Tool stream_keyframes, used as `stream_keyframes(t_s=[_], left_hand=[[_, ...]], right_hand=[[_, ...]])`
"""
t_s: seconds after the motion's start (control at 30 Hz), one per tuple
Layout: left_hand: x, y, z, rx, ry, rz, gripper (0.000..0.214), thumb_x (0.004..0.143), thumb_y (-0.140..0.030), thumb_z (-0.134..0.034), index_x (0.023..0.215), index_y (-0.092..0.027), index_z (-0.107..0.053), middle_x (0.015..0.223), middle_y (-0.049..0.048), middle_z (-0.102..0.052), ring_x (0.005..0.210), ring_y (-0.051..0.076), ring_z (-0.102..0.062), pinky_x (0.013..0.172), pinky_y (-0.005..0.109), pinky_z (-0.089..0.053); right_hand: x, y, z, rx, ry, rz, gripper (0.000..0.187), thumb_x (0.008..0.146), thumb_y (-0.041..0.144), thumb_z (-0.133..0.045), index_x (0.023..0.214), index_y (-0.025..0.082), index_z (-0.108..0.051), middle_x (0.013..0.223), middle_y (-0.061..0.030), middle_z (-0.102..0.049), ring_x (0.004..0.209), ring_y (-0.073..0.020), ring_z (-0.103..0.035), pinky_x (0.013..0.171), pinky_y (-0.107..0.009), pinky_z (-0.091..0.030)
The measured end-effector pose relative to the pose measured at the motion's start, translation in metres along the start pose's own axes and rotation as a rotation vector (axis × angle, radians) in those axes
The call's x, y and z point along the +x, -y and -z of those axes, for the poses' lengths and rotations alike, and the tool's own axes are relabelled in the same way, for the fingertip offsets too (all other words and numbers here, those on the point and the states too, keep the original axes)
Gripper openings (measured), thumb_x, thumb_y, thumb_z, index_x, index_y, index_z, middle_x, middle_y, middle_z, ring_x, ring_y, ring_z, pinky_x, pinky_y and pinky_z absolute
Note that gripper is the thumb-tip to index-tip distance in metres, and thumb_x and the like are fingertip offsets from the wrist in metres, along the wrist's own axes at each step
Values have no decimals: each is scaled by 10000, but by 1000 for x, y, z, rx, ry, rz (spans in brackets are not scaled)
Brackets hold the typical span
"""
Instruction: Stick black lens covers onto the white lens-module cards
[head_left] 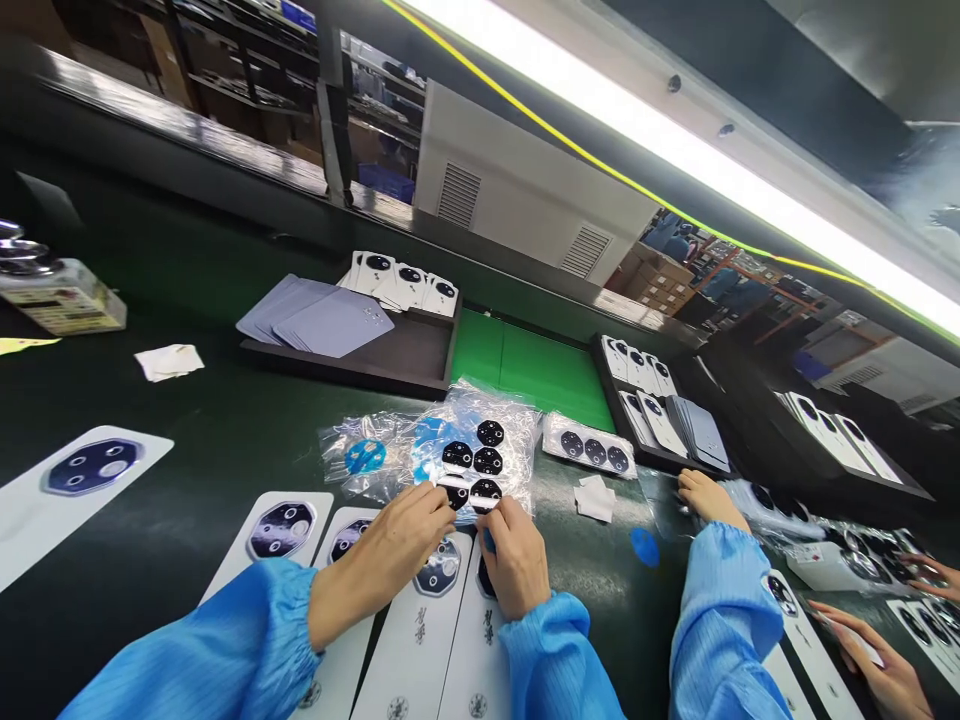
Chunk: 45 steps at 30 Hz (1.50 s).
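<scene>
My left hand (pixel 411 532) has its fingers pinched together at the lower edge of several black round camera-lens covers (pixel 490 461) with holes. Whatever lies between those fingertips is hidden. Opposite it, my right hand (pixel 517 555) is closed, and a bit of blue film (pixel 489 540) shows at its thumb and fingers. The lens covers lie on crinkled clear plastic bags (pixel 517 410). Below my hands, long white phone back panels (pixel 417 640) with dark eight-sided camera modules lie side by side, partly covered by my wrists and blue sleeves.
Behind the bags stands a black tray (pixel 420 350) with grey-blue panels (pixel 330 318). A second tray (pixel 660 455) is farther right. White paper squares (pixel 595 498) and a loose blue film piece (pixel 644 547) lie nearby. At right, a co-worker's hand (pixel 711 500) and sleeve reach in.
</scene>
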<state>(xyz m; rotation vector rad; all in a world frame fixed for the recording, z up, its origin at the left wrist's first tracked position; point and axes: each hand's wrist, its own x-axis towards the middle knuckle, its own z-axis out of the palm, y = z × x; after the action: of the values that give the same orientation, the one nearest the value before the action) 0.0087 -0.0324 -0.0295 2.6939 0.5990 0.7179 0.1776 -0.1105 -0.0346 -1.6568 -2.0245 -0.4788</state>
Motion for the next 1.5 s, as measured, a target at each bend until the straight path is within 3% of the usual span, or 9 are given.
stream_keyframes(t_s=[0.17,0.33,0.5,0.6,0.87,1.07,1.2,1.37,1.5], left_hand=[[2,-3,-7,55,-23,7,302,893,5,-319,728,-175,-497,766,40,-519,708,209,-491,621,329,-402],[7,-3,-9,108,-39,-18,311,834,64,-307,790,-178,-498,792,39,-496,742,219,-469,628,323,-393],[7,-2,-10,134,-25,-32,315,812,77,-304,807,-182,-485,808,42,-500,743,217,-466,639,321,-393],[5,1,-8,136,-2,-44,240,838,31,-377,843,-183,-485,835,38,-518,766,216,-487,655,318,-402],[9,0,-9,136,56,-60,277,843,61,-365,828,-166,-522,840,51,-565,779,220,-512,695,338,-415],[-1,0,4,49,99,-42,279,855,52,-411,875,-170,-579,817,11,-611,768,181,-568,691,299,-452],[-20,-12,14,-5,-8,-24,272,914,-9,-370,950,-173,-584,968,45,-656,911,205,-592,811,351,-478],[-38,-22,9,138,-149,-168,375,942,-17,-227,1003,-134,-579,953,71,-707,908,196,-643,792,342,-531],[-37,-20,7,235,-140,-189,414,904,37,-209,995,-126,-579,979,72,-726,878,179,-674,789,321,-545]], right_hand=[[0,1,7,24,18,-7,217,884,79,-408,751,213,-515,701,-20,-558,657,-157,-557,547,-240,-448],[5,0,17,50,45,16,105,932,180,-460,990,187,-547,741,8,-579,649,-113,-590,565,-180,-485],[9,1,8,-72,-3,80,287,951,146,-390,723,203,-554,668,-21,-553,611,-160,-547,517,-253,-407],[11,1,2,-138,-29,141,382,962,126,-314,656,203,-529,642,-33,-536,579,-167,-504,524,-282,-363],[11,0,-3,-210,-30,202,460,966,77,-229,628,198,-517,612,-25,-482,566,-162,-459,527,-287,-333],[2,7,13,-184,74,123,306,922,51,-345,792,170,-595,670,-32,-533,584,-169,-502,505,-281,-401],[-9,18,29,-129,83,51,316,932,68,-317,1057,116,-603,683,-40,-551,587,-166,-535,482,-263,-440],[-26,42,37,65,64,79,366,980,146,-266,1019,130,-630,858,-86,-695,667,-162,-607,554,-267,-509],[-34,49,34,51,56,140,406,977,143,-258,978,111,-663,965,-84,-739,623,-164,-608,528,-279,-515]])
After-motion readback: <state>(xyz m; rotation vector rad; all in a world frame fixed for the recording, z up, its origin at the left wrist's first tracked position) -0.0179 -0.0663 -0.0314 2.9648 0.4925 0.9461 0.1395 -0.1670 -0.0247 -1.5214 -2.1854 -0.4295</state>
